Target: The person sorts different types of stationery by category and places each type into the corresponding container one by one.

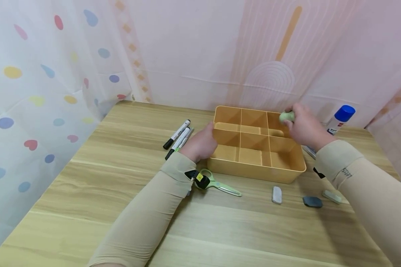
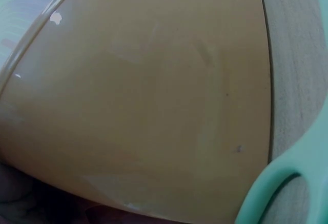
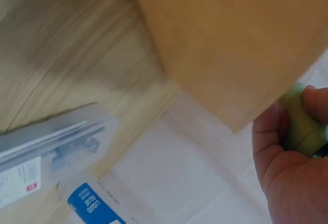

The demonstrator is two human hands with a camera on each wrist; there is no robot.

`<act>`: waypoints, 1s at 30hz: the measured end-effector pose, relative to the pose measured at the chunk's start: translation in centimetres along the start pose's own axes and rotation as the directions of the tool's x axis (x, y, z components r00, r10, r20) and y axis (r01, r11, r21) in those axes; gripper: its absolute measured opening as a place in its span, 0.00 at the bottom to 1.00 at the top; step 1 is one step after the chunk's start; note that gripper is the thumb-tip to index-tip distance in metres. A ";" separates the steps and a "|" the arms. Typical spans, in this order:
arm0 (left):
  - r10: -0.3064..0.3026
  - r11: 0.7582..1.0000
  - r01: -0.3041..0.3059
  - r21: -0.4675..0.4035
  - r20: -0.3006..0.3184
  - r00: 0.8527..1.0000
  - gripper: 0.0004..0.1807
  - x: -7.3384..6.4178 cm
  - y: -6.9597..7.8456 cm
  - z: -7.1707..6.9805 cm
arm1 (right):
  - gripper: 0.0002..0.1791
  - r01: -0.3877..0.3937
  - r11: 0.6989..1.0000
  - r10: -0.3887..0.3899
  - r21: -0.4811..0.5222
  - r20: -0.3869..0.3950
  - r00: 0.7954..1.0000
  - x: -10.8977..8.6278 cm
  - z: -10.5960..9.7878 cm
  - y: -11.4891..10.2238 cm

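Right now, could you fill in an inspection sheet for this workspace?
Surface: wood-grain table.
Job's things: tan divided box; pale green object held over its far right compartment.
Clutter: markers left of the box; green scissors and three small blocks in front; blue-capped bottle and clear case to the right.
Grippers: left hand at the box's left side, fingers partly hidden; right hand grips the green object.
Cables: nothing seen.
Surroundings: patterned cloth behind and left.

The left sleeve [image 1: 147,218] and right sleeve [image 1: 377,200] are beige; the right bears dark lettering [image 1: 346,172]. At the left cuff [image 1: 177,171] is a black camera [image 1: 204,182] with a yellow mark [image 1: 199,177].
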State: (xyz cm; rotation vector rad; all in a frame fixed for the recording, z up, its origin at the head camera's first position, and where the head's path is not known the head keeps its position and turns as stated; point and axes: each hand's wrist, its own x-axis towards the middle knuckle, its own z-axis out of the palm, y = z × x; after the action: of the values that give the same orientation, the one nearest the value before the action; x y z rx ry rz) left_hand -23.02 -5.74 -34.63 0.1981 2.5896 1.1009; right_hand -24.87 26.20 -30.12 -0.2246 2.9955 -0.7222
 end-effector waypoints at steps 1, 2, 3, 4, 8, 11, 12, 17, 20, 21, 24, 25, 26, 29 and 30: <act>0.001 1.000 -0.001 0.000 0.001 1.000 0.41 0.0 0.0 0.0 | 0.24 0.005 1.000 -0.005 -0.007 0.005 1.000 0.1 0.0 0.0; 0.004 1.000 -0.004 -0.001 0.001 1.000 0.40 0.0 0.0 0.0 | 0.24 0.010 1.000 -0.010 -0.013 0.011 1.000 0.1 0.0 0.1; 0.005 1.000 -0.005 -0.002 0.000 1.000 0.40 0.1 0.0 0.1 | 0.23 0.017 1.000 -0.017 -0.017 0.017 1.000 0.2 0.1 0.1; 0.008 1.000 -0.008 -0.001 0.000 1.000 0.40 0.1 0.0 0.1 | 0.23 0.024 0.999 -0.024 -0.024 0.024 0.999 0.2 0.1 0.0; 0.008 1.000 -0.008 -0.006 0.004 1.000 0.39 0.2 -0.1 0.1 | 0.21 0.041 0.998 -0.039 -0.045 0.055 0.998 0.4 0.1 -0.1; 0.006 1.000 -0.006 -0.011 0.004 1.000 0.38 0.2 -0.1 0.1 | 0.20 0.059 0.996 -0.054 -0.074 0.068 0.996 0.6 0.1 0.0; 0.006 1.000 -0.006 -0.012 0.004 1.000 0.38 0.2 -0.1 0.1 | 0.19 0.065 0.995 -0.059 -0.081 0.074 0.996 0.7 0.1 0.0; 0.004 1.000 -0.004 -0.024 0.007 1.000 0.39 0.2 -0.2 0.0 | 0.18 0.111 0.985 -0.099 -0.131 0.092 0.991 1.0 0.5 0.1; -0.004 0.999 0.004 -0.034 0.009 1.000 0.39 0.2 -0.2 0.1 | 0.17 0.140 0.979 -0.127 -0.148 0.097 0.987 1.2 1.0 0.1; -0.008 0.999 0.008 -0.038 0.012 1.000 0.40 0.2 -0.2 0.1 | 0.18 0.145 0.979 -0.132 -0.146 0.099 0.986 1.2 1.1 0.1; -0.010 0.999 0.011 -0.047 0.014 1.000 0.41 0.1 -0.1 0.2 | 0.18 0.161 0.977 -0.148 -0.136 0.104 0.984 1.1 1.3 0.0; -0.008 0.999 0.009 -0.050 0.015 1.000 0.41 0.1 0.0 0.2 | 0.19 0.163 0.978 -0.149 -0.129 0.106 0.983 1.0 1.3 0.0; -0.006 0.999 0.007 -0.049 0.016 1.000 0.41 0.1 0.0 0.2 | 0.19 0.165 0.979 -0.152 -0.122 0.107 0.983 1.0 1.3 0.1; -0.004 1.000 0.004 -0.028 0.013 1.000 0.41 0.1 0.1 0.2 | 0.19 0.175 0.978 -0.164 -0.113 0.101 0.981 0.9 1.3 0.1; -0.004 1.000 0.004 -0.021 0.011 1.000 0.41 0.1 0.1 0.1 | 0.19 0.182 0.977 -0.171 -0.112 0.102 0.980 1.0 1.3 0.2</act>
State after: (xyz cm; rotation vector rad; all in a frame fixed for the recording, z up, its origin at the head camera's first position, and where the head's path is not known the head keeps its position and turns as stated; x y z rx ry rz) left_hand -23.05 -5.55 -34.62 0.1931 2.5665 1.1218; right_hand -25.77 25.59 -31.39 -0.5217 2.9602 -0.5270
